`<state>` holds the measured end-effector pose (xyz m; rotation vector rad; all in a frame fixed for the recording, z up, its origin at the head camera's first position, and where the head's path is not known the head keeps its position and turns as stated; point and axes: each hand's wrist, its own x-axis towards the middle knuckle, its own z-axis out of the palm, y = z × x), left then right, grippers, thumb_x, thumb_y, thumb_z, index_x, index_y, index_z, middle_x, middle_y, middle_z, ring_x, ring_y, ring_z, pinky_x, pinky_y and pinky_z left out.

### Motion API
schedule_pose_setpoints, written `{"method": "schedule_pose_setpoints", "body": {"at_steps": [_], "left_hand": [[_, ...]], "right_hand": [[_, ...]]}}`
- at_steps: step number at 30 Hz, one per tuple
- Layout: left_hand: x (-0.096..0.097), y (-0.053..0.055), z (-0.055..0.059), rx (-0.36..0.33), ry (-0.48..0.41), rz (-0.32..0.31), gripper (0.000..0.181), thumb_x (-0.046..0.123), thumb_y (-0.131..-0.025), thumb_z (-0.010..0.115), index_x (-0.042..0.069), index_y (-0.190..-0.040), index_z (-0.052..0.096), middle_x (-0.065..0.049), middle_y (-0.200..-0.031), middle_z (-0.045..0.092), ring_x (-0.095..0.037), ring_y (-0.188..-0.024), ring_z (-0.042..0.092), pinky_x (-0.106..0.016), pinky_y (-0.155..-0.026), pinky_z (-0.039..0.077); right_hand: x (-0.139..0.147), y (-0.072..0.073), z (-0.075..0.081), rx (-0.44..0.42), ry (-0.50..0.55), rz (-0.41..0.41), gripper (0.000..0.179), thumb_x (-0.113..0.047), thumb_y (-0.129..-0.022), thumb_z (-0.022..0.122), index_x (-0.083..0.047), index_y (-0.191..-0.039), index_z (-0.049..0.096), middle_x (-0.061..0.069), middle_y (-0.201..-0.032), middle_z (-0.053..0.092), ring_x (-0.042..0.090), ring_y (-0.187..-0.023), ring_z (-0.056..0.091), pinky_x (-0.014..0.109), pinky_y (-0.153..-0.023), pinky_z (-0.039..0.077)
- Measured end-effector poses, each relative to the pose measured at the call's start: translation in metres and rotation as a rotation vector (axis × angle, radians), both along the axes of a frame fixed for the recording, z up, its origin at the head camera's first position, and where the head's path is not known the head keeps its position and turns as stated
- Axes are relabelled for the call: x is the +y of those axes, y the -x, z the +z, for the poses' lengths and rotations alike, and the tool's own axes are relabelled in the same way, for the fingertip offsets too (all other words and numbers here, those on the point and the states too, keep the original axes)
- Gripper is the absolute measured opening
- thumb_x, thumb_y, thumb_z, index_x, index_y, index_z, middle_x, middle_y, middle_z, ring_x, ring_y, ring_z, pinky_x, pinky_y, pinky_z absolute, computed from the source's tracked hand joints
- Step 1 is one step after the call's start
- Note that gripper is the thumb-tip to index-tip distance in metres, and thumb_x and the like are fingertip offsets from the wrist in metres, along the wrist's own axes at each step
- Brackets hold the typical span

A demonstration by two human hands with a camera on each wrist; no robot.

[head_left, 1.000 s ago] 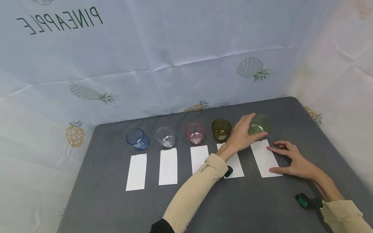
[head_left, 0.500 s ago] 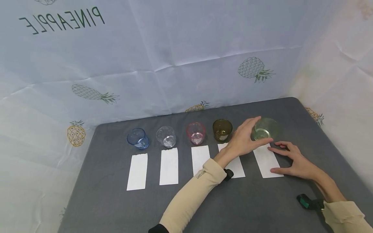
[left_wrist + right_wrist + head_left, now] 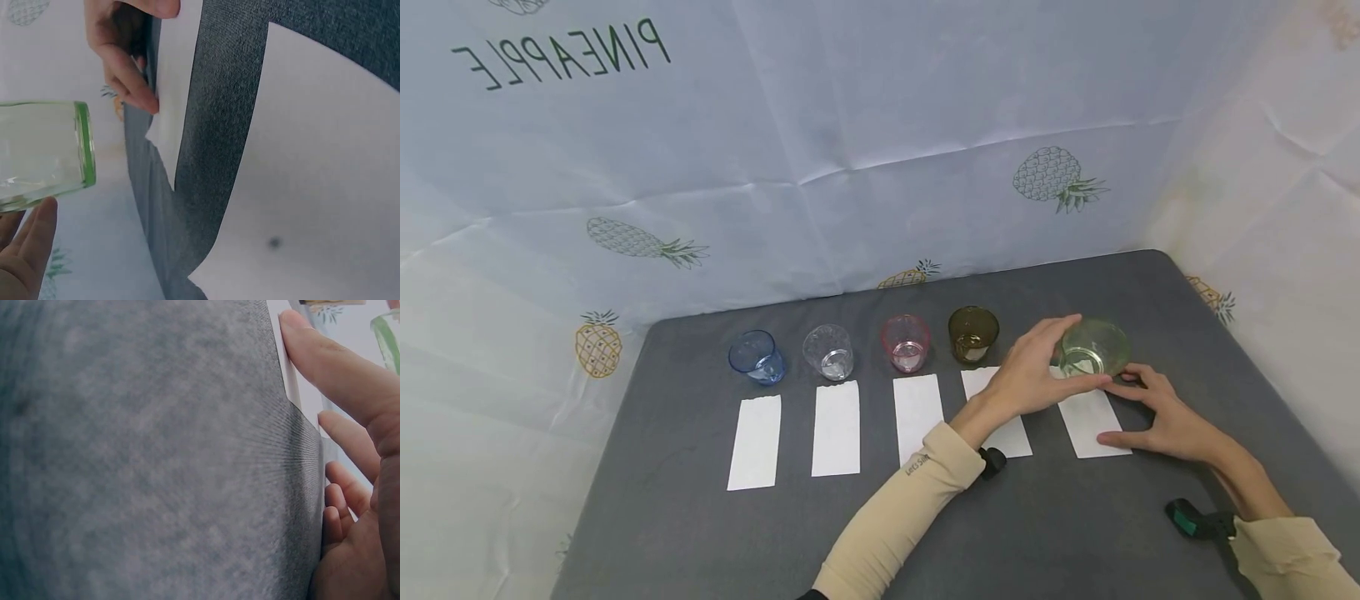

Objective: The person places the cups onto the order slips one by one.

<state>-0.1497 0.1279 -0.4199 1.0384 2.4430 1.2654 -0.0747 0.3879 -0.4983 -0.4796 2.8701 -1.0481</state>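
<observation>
My left hand (image 3: 1030, 364) grips a pale green drinking glass (image 3: 1094, 348) at its side, thumb in front and fingers behind. In the left wrist view, this glass (image 3: 47, 153) hangs clear of the grey tabletop, its thick base toward the table. Below it lies the rightmost white paper strip (image 3: 1090, 423). My right hand (image 3: 1172, 421) is beside that strip, thumb and index finger spread and touching it at its right side. Its other fingers bend loosely in the right wrist view, holding nothing.
Along the back stand a blue glass (image 3: 757, 358), a clear glass (image 3: 829, 352), a pink glass (image 3: 906, 343) and a brown glass (image 3: 973, 335). In front of each lies a white paper strip (image 3: 755, 442). Printed cloth (image 3: 820, 225) hangs behind the grey table (image 3: 647, 483).
My left hand has carried the green glass to the right and toward me, over the far end of the rightmost strip. The right hand has stayed nearly still.
</observation>
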Motion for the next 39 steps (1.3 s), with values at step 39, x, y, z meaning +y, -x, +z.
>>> {"method": "schedule_pose_setpoints", "body": {"at_steps": [39], "left_hand": [[0.013,-0.028,-0.028,0.060,0.130,-0.043,0.080,0.048,-0.094,0.071,0.015,-0.158,0.038,0.001,-0.157,0.047,-0.010,-0.144,0.048,-0.017,-0.109,0.045]], "right_hand": [[-0.001,0.003,0.005,-0.016,0.065,0.090,0.050,-0.012,-0.079,0.086,-0.007,-0.124,0.067,0.028,-0.146,0.031,0.051,-0.127,0.027,0.071,-0.087,0.028]]}}
